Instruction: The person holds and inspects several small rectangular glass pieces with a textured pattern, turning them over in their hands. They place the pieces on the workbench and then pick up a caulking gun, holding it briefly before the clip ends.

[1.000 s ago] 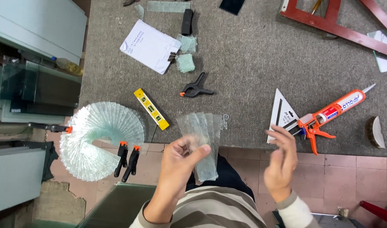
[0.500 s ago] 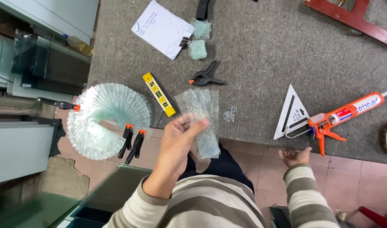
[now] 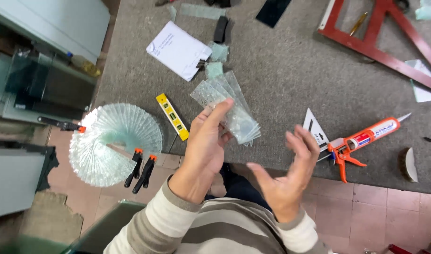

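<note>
clear textured glass strips (image 3: 229, 109), yellow level (image 3: 172, 116), orange caulking gun (image 3: 363, 141)

Glass workshop; clamps (image 3: 141, 167), caulking gun (image 3: 363, 141)

grey carpeted bench top (image 3: 290, 80), yellow spirit level (image 3: 172, 116) near front edge, orange caulking gun (image 3: 363, 141) front right, white paper pad (image 3: 179, 49) toward back left

Open passage: bare grey felt-covered desk (image 3: 290, 80) between the fanned clear textured glass strips (image 3: 227, 110) and the red wooden frame (image 3: 380, 47).
Right side: orange caulking gun (image 3: 363, 141) and white triangular card (image 3: 315, 129) lie near the right hand (image 3: 288, 176).
Left side: yellow spirit level (image 3: 172, 116), round glass fan with black clamps (image 3: 113, 143) at desk edge.
Far side: white paper sheet (image 3: 179, 49), small glass offcuts (image 3: 215, 61).
</note>
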